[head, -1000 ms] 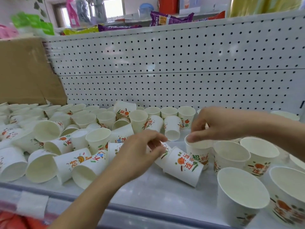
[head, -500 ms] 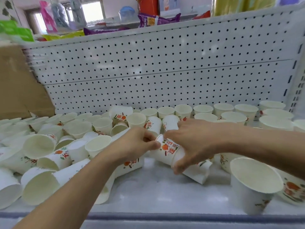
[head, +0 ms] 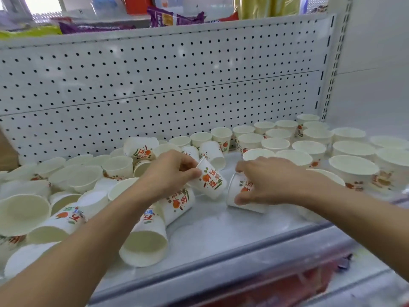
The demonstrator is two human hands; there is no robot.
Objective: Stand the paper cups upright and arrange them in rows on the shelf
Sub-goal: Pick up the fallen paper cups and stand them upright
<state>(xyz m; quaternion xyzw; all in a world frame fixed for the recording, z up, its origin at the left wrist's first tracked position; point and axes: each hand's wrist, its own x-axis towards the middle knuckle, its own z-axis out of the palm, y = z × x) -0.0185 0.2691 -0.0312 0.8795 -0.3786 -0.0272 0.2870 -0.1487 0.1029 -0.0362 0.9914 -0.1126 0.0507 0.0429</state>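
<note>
We see orange-red Chinese characters printed on cup walls: on the tilted centre cup (head: 210, 181), the right cup (head: 242, 189) just beside it, the lying cup (head: 177, 201) just left and nearer, and the near-left cup (head: 70, 217). Strokes are blurred and turned, so we can't read any for sure. The purple packet (head: 174, 17) far up top has an orange label, also unreadable

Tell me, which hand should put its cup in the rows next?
Probably the right. The right hand grips a cup just beside the standing rows. The left hand pinches a tilted cup farther from them, by the pile of fallen cups.
</note>
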